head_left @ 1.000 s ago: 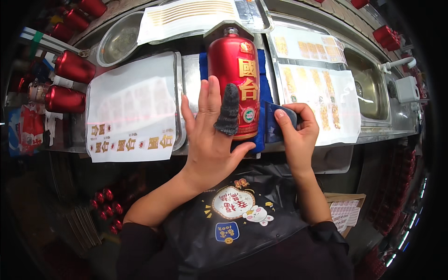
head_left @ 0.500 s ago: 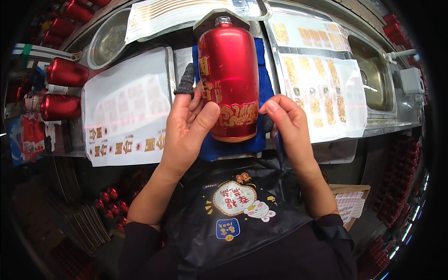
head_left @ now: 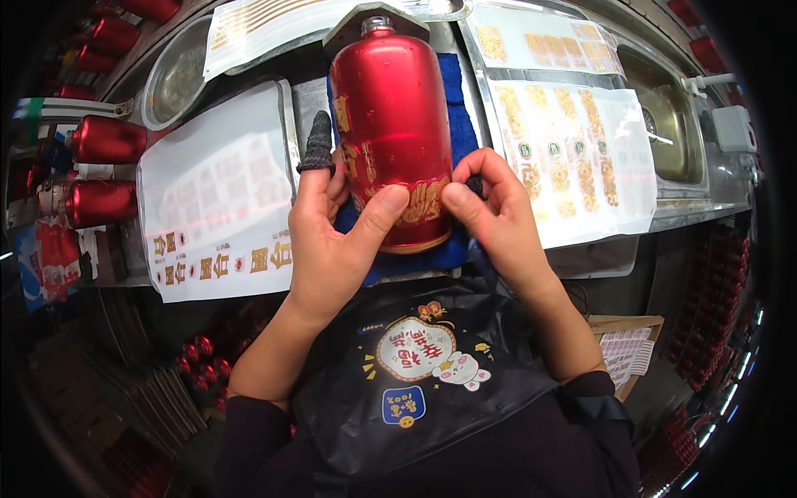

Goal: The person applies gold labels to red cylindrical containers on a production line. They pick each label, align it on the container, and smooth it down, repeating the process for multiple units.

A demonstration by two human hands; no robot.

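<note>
A glossy red bottle [head_left: 390, 124] with a bare threaded neck stands or leans before me, bearing gold characters on its left side. Around its lower part runs a gold patterned decal [head_left: 422, 205]. My left hand [head_left: 332, 224] is closed on the bottle's lower left, its thumb pressing the decal and its other fingers partly hidden behind. A black knitted finger cot [head_left: 317, 145] covers the raised index finger. At the lower right, my right hand [head_left: 496, 212] is closed with its thumb on the decal's right end; a black covering shows among its curled fingers. Beneath lies a blue cloth [head_left: 459, 91].
White decal sheets lie left [head_left: 220, 187] and right [head_left: 614, 158], with another sheet [head_left: 257, 33] at the back. A metal bowl [head_left: 170, 87] sits back left and a sink [head_left: 668, 124] right. More red bottles [head_left: 104, 203] line the left side. A cardboard box [head_left: 627, 353] is below right.
Both thumbs have come closer together over the decal. The right hand has moved left onto the bottle's edge. The bottle appears slightly further left, along with a small shift of the view.
</note>
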